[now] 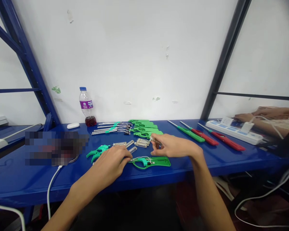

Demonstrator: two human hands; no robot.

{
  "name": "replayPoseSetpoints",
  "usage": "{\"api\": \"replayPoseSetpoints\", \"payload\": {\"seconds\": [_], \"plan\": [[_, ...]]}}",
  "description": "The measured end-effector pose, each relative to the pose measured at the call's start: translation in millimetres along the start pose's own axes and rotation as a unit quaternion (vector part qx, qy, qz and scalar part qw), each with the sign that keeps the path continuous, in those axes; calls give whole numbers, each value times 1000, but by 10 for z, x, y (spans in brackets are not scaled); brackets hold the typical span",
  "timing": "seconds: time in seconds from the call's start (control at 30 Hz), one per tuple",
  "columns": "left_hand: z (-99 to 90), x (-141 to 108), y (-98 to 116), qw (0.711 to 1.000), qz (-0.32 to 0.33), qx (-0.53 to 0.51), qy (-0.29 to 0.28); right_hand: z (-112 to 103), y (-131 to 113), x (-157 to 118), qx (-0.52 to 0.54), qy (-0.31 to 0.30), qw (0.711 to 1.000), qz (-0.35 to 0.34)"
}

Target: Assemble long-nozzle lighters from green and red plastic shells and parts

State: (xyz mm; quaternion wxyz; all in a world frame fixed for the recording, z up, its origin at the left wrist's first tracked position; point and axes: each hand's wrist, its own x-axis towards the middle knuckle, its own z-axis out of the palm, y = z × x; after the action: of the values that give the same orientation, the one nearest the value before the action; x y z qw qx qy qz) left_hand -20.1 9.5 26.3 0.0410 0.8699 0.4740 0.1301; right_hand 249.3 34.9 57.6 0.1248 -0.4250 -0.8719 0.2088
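Note:
Near the table's front edge lies a green lighter shell (162, 161) with a teal trigger (142, 161) and thin white wires in it. My left hand (114, 162) has its fingers closed around the metal rod at the shell's left end. Above the shell, my right hand (167, 145) pinches a small clear fuel tank (156, 141). Several more clear tanks (142, 142) lie between the hands. Loose teal triggers (97, 152) rest left of my left hand. Behind them are metal rods (110, 129) with teal parts and black wires, and a stack of green shells (146, 126).
A bottle (87, 107) and a white case (73, 125) stand at the back left, beyond a blurred dark object (67, 147). Green (191, 134) and red lighters (227, 140) lie right, beside a white power strip (236, 132). Another person's hands (267, 114) show at far right.

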Motion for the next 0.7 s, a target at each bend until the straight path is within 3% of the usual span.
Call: {"api": "replayPoseSetpoints", "payload": {"seconds": [0.33,0.7], "plan": [[3,36,-5,1000,-6,-6,-5,68,-66,92,3,-40,997,-70],[120,34,-10,998,46,-16,39,89,-64,132,12,-52,997,-56]]}}
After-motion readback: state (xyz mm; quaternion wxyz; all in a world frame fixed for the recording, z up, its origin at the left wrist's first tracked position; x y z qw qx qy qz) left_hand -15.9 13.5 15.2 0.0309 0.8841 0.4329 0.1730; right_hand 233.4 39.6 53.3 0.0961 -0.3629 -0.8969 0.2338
